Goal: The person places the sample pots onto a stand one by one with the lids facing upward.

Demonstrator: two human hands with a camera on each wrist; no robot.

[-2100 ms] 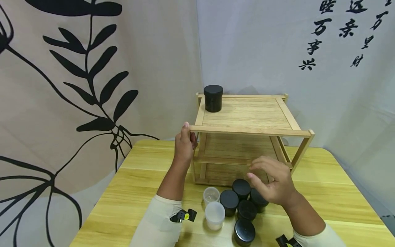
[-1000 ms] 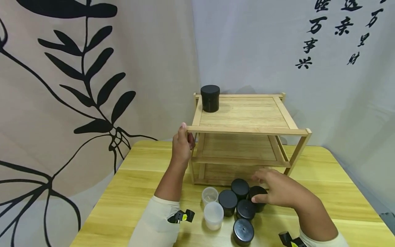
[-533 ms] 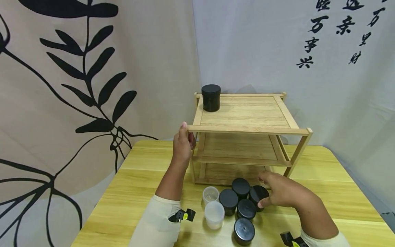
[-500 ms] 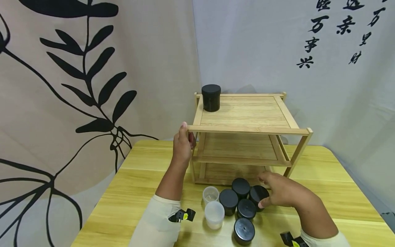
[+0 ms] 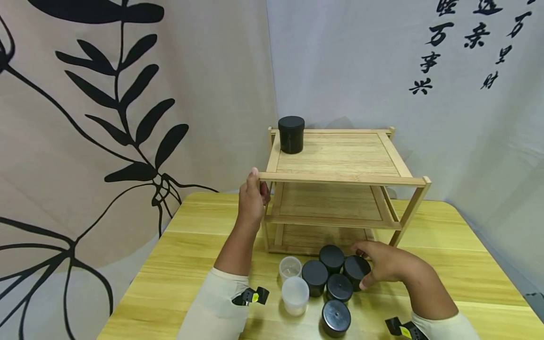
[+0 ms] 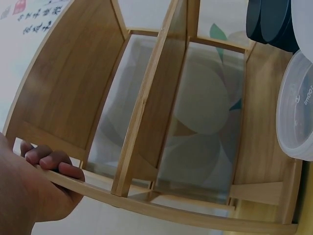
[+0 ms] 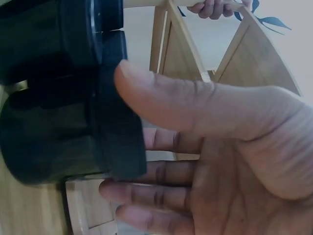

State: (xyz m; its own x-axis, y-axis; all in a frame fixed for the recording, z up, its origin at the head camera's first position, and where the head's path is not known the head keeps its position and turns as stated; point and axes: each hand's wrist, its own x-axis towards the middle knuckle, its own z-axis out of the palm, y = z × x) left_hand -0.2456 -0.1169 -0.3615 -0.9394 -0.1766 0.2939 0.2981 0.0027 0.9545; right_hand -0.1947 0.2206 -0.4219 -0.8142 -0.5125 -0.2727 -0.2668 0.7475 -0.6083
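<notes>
- Right hand (image 5: 384, 264): fingers fairly straight, not clenched; thumb and fingers straddle a black jar (image 5: 355, 270). Can't tell if they touch it.
- That jar: upright on the table (image 5: 170, 283), right edge of the cluster, in front of the wooden rack (image 5: 340, 158).
- Left hand (image 5: 250, 198): grasping the rack at its front left corner, fingers curled round the frame, thumb up by the top rail.
- Next to the right hand's jar: four more black jars (image 5: 315, 276), all upright. Three bunch close with it; the fourth is nearest the camera, with a shinier top.
- Left of those: two translucent cups (image 5: 295, 295), one behind the other. Left wrist view shows raised lettering on one.
- Rack: three tiers, standing on the table behind the jars.
- Top tier: one lidded black jar (image 5: 291, 134), upright, back left.
- Both arms: pale sleeves (image 5: 221, 302), each with a black wrist device (image 5: 250, 297) with a yellow mark.
- Background: pale cloth, black plant print (image 5: 91, 89) on the left, black characters (image 5: 477, 36) on the right.
</notes>
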